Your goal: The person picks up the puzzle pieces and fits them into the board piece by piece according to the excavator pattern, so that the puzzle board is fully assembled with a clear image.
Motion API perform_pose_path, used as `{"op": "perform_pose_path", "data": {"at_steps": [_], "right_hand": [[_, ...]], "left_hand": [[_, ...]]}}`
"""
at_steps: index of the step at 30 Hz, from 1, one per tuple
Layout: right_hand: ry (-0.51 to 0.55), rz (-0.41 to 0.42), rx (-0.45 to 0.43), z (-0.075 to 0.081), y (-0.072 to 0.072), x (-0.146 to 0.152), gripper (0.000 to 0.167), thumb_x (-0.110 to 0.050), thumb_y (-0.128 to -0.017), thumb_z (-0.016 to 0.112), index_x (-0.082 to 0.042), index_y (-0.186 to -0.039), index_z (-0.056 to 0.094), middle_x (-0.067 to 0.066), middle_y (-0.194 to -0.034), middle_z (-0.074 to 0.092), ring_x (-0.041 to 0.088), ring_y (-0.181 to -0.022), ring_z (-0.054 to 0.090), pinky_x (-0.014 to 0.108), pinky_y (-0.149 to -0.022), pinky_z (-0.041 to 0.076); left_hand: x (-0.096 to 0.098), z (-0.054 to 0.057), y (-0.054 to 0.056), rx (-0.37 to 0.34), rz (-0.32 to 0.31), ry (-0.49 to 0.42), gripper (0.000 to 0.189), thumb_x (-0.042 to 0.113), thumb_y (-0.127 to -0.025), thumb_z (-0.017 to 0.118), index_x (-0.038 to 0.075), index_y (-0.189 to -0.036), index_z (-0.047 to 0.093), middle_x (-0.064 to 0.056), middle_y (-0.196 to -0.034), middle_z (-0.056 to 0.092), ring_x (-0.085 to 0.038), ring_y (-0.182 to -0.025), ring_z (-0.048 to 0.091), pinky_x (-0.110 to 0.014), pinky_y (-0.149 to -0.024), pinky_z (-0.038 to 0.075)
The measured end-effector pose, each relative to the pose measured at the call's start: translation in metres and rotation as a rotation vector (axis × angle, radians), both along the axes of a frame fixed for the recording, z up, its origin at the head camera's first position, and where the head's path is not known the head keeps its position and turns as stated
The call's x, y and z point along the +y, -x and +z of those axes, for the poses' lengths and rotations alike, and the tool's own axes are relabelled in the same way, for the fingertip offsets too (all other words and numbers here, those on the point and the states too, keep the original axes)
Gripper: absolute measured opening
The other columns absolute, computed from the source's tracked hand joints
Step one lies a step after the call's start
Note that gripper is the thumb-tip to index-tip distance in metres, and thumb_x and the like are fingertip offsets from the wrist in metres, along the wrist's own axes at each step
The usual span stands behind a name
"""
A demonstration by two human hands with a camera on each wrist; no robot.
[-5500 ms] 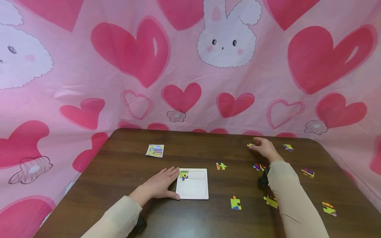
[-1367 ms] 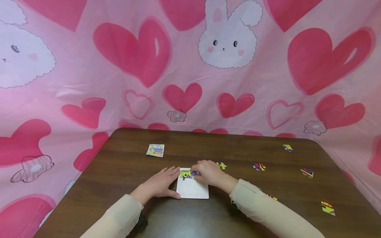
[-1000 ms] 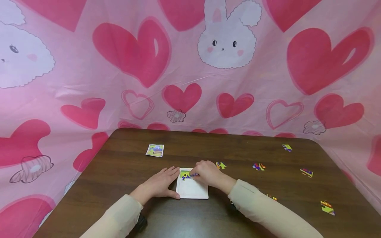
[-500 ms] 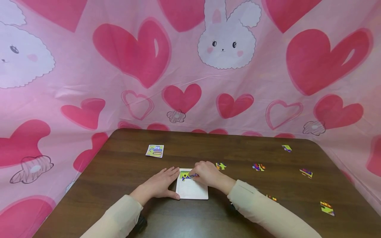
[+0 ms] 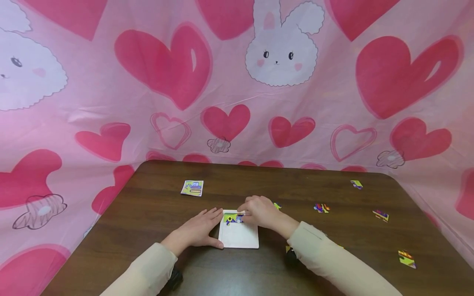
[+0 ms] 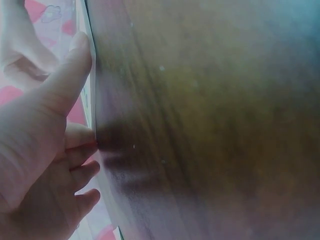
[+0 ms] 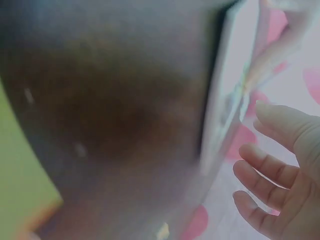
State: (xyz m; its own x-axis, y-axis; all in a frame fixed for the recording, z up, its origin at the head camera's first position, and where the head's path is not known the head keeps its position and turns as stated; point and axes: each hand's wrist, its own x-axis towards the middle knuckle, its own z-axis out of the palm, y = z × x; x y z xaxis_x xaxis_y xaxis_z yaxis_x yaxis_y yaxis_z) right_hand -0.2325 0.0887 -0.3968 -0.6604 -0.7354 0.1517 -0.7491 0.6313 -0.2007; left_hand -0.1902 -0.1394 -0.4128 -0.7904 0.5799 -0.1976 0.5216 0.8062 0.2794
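Note:
A white square puzzle tray (image 5: 238, 239) lies on the brown table. In its upper left corner sits a green and yellow jigsaw piece (image 5: 229, 218); a second piece with blue (image 5: 239, 218) lies against its right side, partly covered by my right fingers. My left hand (image 5: 200, 228) rests flat at the tray's left edge, fingers straight and thumb at the lower corner. Over the tray's upper right is my right hand (image 5: 261, 212). In the right wrist view, its fingers (image 7: 260, 182) are loosely bent and spread, the thumb tip close beside the tray.
A small square picture card (image 5: 192, 188) lies at the back left. Several loose jigsaw pieces are spread on the right, such as the red and blue one (image 5: 321, 208) and the orange and green one (image 5: 407, 259). A pink heart-print cloth (image 5: 237, 123) hangs behind the table.
My right hand brought a jigsaw piece from the back right to the tray and worked it beside the first. Now its fingers are raised slightly, showing more of that piece. The left hand stays put.

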Motion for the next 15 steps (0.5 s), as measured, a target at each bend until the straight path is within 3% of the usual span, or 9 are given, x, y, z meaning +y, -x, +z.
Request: {"op": "perform_pose_path", "data": {"at_steps": [7,15], "right_hand": [[0.082,-0.077,-0.001,0.021,0.009,0.018,0.029,-0.020,-0.077,0.076,-0.010,-0.104,0.071,0.002,-0.088,0.065,0.014,-0.073,0.057,0.027,-0.061,0.047],[0.175,-0.257,0.013,0.047,0.029,0.059,0.033,-0.022,-0.078,0.075,-0.011,-0.109,0.068,0.002,-0.088,0.064,0.017,-0.081,0.059,0.035,-0.069,0.049]], "left_hand": [[0.000,0.000,-0.001,0.003,0.003,0.000,0.094,0.059,-0.073,0.065,0.000,-0.139,0.037,-0.012,-0.146,0.030,-0.028,-0.135,0.022,-0.046,-0.108,0.017],[0.001,0.000,-0.001,0.019,0.000,0.007,0.094,0.059,-0.073,0.066,-0.001,-0.139,0.037,-0.012,-0.146,0.031,-0.028,-0.135,0.023,-0.046,-0.108,0.017]]}}
